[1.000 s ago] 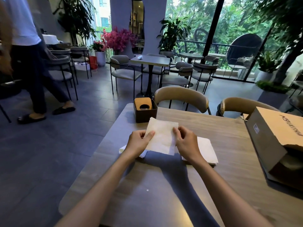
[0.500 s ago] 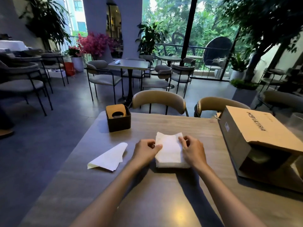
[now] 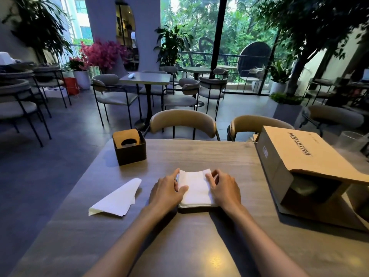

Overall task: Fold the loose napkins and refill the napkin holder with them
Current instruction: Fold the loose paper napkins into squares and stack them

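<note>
On the worktop (image 3: 199,152), both hands now square the napkin stack (image 3: 194,188).
Left hand (image 3: 166,193) and right hand (image 3: 224,189) pinch its sides; a second ago they held one sheet raised. Folded napkin (image 3: 117,198) lies left; holder (image 3: 129,146) awaits refilling.

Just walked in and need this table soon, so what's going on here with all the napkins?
A person is folding napkins at the wooden table. Both hands sit on a stack of white napkins: the left hand holds its left edge, and the right hand has its fingers on the top right. One folded napkin lies apart to the left. The dark napkin holder stands beyond, not yet refilled. A cardboard box lies on the right.
</note>
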The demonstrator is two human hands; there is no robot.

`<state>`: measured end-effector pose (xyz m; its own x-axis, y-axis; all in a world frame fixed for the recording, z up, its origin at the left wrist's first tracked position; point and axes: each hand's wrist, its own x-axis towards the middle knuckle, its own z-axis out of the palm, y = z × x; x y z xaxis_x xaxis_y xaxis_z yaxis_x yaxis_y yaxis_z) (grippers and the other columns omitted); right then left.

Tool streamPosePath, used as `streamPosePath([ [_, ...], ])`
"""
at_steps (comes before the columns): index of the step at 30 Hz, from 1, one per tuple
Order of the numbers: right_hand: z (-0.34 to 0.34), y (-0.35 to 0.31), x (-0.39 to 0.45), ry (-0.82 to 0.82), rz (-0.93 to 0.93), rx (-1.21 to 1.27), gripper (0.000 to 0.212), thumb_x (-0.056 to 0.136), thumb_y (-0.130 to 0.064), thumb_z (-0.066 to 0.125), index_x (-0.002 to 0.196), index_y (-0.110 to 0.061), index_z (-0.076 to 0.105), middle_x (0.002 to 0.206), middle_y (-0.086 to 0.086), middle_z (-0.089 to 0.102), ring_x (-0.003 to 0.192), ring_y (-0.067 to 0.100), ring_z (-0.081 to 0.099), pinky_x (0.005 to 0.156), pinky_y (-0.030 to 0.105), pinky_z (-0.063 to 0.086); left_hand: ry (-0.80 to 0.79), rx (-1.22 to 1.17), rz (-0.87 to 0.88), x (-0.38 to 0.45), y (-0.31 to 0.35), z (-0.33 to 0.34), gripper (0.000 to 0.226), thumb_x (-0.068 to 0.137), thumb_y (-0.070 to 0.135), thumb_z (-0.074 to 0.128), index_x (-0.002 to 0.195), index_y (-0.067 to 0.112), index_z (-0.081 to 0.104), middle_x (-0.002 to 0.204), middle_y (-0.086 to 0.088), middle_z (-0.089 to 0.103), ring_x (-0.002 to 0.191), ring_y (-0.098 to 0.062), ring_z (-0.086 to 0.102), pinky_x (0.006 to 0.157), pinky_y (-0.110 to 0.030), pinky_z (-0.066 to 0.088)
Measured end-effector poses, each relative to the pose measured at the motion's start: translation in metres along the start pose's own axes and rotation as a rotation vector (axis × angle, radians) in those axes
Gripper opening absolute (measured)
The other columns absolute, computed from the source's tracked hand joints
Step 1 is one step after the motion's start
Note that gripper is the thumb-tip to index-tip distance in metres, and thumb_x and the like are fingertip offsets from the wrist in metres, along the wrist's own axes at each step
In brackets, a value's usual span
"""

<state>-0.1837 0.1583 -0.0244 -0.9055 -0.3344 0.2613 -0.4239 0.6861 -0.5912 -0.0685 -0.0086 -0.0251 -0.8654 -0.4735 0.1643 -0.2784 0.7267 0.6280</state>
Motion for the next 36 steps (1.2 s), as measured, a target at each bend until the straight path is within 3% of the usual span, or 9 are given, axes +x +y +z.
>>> streamPosePath([
  [4, -0.001, -0.009, -0.006, 0.183, -0.108, -0.079, 0.017, 0.097, -0.038, 0.059, 0.104, -0.023, 0.058, 0.091, -0.005, 0.059, 0.085, 0.017, 0.056, 0.070, 0.030, 0.043, 0.159, 0.159, 0.051, 0.001, 0.009, 0.001, 0.072, 0.092, 0.051, 0.056, 0.153, 0.027, 0.026, 0.126, -0.002, 0.042, 0.116, -0.018, 0.045, 0.097, -0.030, 0.040],
  [7, 0.004, -0.018, -0.008, 0.239, -0.299, -0.140, 0.024, 0.096, -0.030, 0.058, 0.116, -0.019, 0.061, 0.108, 0.000, 0.062, 0.098, 0.020, 0.058, 0.083, 0.033, 0.049, 0.199, 0.251, 0.159, 0.005, 0.023, 0.007, 0.058, 0.100, 0.038, 0.045, 0.153, 0.025, 0.026, 0.144, -0.001, 0.035, 0.130, -0.018, 0.036, 0.104, -0.031, 0.030],
  [10, 0.013, -0.020, -0.011, 0.081, -0.425, -0.222, 0.045, 0.100, -0.036, 0.034, 0.133, -0.016, 0.057, 0.130, 0.001, 0.061, 0.121, 0.020, 0.055, 0.099, 0.035, 0.043, 0.080, 0.330, 0.233, 0.008, 0.032, 0.018, 0.054, 0.105, 0.032, 0.031, 0.156, 0.020, 0.021, 0.162, 0.000, 0.023, 0.148, -0.016, 0.019, 0.117, -0.033, 0.019],
  [14, 0.023, -0.005, -0.017, -0.176, -0.332, -0.281, 0.080, 0.091, -0.051, -0.002, 0.158, -0.020, 0.028, 0.163, -0.002, 0.029, 0.152, 0.012, 0.019, 0.121, 0.032, 0.015, -0.075, 0.349, 0.249, 0.002, 0.026, 0.031, 0.056, 0.106, 0.034, 0.018, 0.159, 0.015, 0.009, 0.166, -0.001, 0.010, 0.153, -0.013, 0.003, 0.122, -0.031, 0.004],
  [16, 0.025, 0.001, -0.018, -0.232, -0.287, -0.269, 0.087, 0.085, -0.054, -0.008, 0.159, -0.021, 0.023, 0.166, -0.003, 0.021, 0.153, 0.010, 0.012, 0.122, 0.031, 0.009, -0.097, 0.355, 0.241, 0.001, 0.020, 0.035, 0.056, 0.106, 0.034, 0.017, 0.159, 0.016, 0.007, 0.167, 0.001, 0.008, 0.153, -0.011, 0.001, 0.122, -0.029, 0.001],
  [21, 0.028, 0.001, -0.018, -0.243, -0.247, -0.254, 0.075, 0.093, -0.047, 0.001, 0.160, -0.019, 0.018, 0.167, -0.003, 0.016, 0.154, 0.010, 0.009, 0.123, 0.029, 0.006, -0.091, 0.337, 0.237, 0.004, 0.014, 0.040, 0.056, 0.106, 0.035, 0.017, 0.159, 0.017, 0.006, 0.167, 0.002, 0.007, 0.152, -0.009, 0.000, 0.122, -0.028, 0.000],
  [26, 0.031, 0.003, -0.018, -0.243, -0.239, -0.250, 0.079, 0.090, -0.050, -0.004, 0.160, -0.019, 0.017, 0.167, -0.003, 0.016, 0.154, 0.010, 0.009, 0.123, 0.030, 0.006, -0.101, 0.304, 0.218, 0.003, 0.012, 0.042, 0.057, 0.106, 0.037, 0.017, 0.159, 0.018, 0.006, 0.167, 0.003, 0.007, 0.152, -0.009, 0.000, 0.123, -0.030, 0.002],
  [30, 0.031, 0.003, -0.019, -0.235, -0.232, -0.255, 0.070, 0.096, -0.046, 0.005, 0.159, -0.021, 0.022, 0.166, -0.003, 0.021, 0.153, 0.011, 0.013, 0.124, 0.032, 0.010, -0.079, 0.272, 0.167, 0.003, 0.011, 0.042, 0.058, 0.105, 0.042, 0.019, 0.159, 0.023, 0.007, 0.166, 0.007, 0.007, 0.152, -0.009, -0.003, 0.123, -0.036, -0.001],
  [36, 0.018, -0.007, -0.017, -0.246, -0.253, -0.292, 0.081, 0.088, -0.052, -0.006, 0.157, -0.024, 0.026, 0.166, -0.006, 0.021, 0.153, 0.012, 0.010, 0.122, 0.039, 0.004, 0.091, 0.073, 0.068, -0.002, -0.004, 0.017, 0.049, 0.102, 0.046, 0.038, 0.149, 0.035, 0.035, 0.159, 0.011, 0.027, 0.150, -0.008, 0.007, 0.113, -0.036, 0.007],
])
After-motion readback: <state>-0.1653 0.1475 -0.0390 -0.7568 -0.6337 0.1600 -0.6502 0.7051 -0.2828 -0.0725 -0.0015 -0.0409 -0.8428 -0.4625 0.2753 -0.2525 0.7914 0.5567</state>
